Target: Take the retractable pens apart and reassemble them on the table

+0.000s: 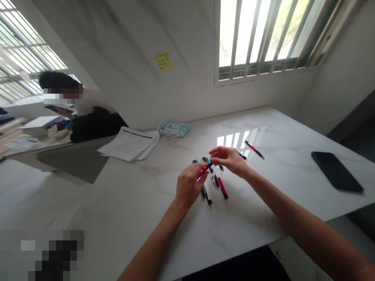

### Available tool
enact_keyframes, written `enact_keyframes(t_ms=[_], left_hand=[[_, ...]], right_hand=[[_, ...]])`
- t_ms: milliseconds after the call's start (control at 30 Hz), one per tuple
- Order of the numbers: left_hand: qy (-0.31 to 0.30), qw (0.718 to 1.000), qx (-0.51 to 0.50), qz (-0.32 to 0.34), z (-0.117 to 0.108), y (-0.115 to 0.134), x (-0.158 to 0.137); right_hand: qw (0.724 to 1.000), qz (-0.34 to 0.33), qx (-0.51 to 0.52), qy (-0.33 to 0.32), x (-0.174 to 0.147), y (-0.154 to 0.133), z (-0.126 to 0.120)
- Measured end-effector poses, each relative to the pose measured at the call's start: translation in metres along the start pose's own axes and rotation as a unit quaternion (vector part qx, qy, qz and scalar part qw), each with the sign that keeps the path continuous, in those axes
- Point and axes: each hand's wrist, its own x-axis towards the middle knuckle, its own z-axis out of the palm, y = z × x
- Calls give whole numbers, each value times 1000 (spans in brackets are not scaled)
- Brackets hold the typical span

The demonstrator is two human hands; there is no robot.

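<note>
Over the middle of the table, my left hand (190,182) is closed around a red pen barrel (202,171). The barrel slants up to the right and ends in a black tip. My right hand (229,159) pinches at that black end, its fingertips close together; any small part between them is hidden. Below both hands lie several pen parts: a red barrel with a black end (222,188), a short black piece (216,180), a white barrel (208,194) and a teal piece (209,164). Right of my right hand rests a whole red-and-black pen (254,149).
A black phone (336,171) lies at the right. Stacked papers (130,144) and a wipes packet (173,129) sit by the wall, below a yellow note (163,62). At the far left, another person (84,113) sits holding a dark device.
</note>
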Motion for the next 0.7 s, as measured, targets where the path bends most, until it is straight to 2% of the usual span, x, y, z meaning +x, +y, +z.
enact_keyframes(t_ms=[67, 167, 300, 467, 700], left_hand=[[-26, 999, -12, -23, 3, -4, -1], [-25, 998, -14, -47, 3, -7, 0], [-20, 998, -15, -54, 2, -4, 1], [-23, 998, -10, -66, 2, -3, 2], [-49, 989, -80, -115, -1, -3, 7]], right_hand=[[1000, 15, -1, 23, -3, 9, 3], [993, 1, -99, 65, -6, 16, -4], [981, -14, -190, 46, -6, 14, -9], [980, -9, -198, 16, -8, 11, -2], [983, -50, -179, -3, -9, 4, -7]])
